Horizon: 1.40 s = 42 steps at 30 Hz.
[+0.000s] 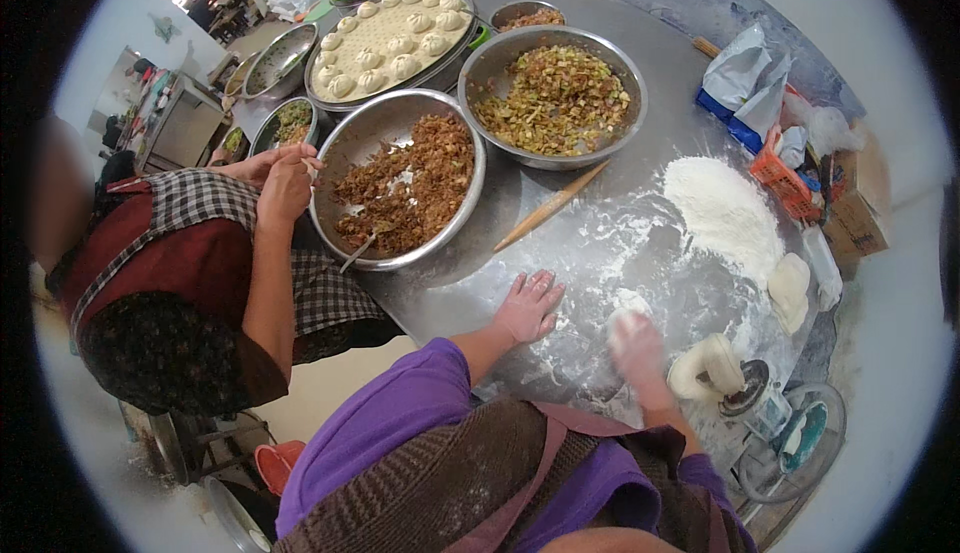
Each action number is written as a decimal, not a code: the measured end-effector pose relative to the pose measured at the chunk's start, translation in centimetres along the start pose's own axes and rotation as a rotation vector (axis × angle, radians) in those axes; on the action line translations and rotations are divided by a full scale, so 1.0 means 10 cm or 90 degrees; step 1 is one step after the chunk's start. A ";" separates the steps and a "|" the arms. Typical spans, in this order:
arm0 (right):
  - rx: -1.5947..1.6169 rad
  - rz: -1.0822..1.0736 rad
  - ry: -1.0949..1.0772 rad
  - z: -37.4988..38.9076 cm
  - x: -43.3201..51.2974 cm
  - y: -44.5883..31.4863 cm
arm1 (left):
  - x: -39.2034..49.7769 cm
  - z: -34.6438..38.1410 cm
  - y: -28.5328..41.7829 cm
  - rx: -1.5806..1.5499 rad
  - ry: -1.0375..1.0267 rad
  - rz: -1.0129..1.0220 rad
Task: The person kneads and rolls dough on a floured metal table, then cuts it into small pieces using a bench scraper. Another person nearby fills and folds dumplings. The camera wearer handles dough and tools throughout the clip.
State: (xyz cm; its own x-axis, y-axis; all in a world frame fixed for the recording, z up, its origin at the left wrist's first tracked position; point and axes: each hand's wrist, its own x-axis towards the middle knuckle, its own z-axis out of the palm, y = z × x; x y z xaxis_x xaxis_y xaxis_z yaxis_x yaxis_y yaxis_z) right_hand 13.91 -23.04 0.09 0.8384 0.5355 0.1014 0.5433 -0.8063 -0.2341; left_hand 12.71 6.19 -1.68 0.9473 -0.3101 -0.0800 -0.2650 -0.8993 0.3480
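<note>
My left hand [529, 307] rests on the floury steel tabletop [570, 358] with its fingers spread and nothing in it. To its right, my right hand [636, 341] is blurred and dusted white, low over the table. A small heap of flour [630, 302] shows at its fingertips; whether dough lies under the palm is hidden. Beyond my left hand lies a tapered wooden rolling pin [551, 206]. A large flour pile [720, 208] spreads at the far right, with a flattened piece of dough [789, 292] at its near edge. Nearer me sits a thick folded dough roll [706, 368].
A co-worker [172, 268] stands at left, hands together beside a steel bowl of brown filling [405, 185]. Behind are a bowl of chopped vegetable filling [555, 103] and a steamer tray of buns [390, 43]. A scale [769, 410] and an orange basket [784, 178] stand at right.
</note>
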 end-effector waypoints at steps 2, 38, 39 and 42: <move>0.166 0.157 -0.026 -0.11 0.36 0.67 | 0.00 0.01 -0.01 0.004 0.002 0.001; 0.068 0.650 0.547 -2.64 -1.82 1.98 | 0.01 0.01 0.00 0.031 0.015 0.004; 0.057 0.679 0.547 -2.73 -1.98 1.97 | 0.01 0.02 0.00 0.040 -0.001 -0.002; -0.088 0.753 0.531 -2.62 -2.49 1.89 | 0.02 0.05 0.01 0.052 -0.008 -0.011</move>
State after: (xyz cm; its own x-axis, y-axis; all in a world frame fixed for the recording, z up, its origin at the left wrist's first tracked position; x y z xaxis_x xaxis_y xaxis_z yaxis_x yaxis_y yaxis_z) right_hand 4.46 -58.14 18.50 0.5446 -0.7066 0.4518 -0.5106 -0.7067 -0.4898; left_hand 12.83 5.90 -2.09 0.9499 -0.2972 -0.0966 -0.2626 -0.9267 0.2688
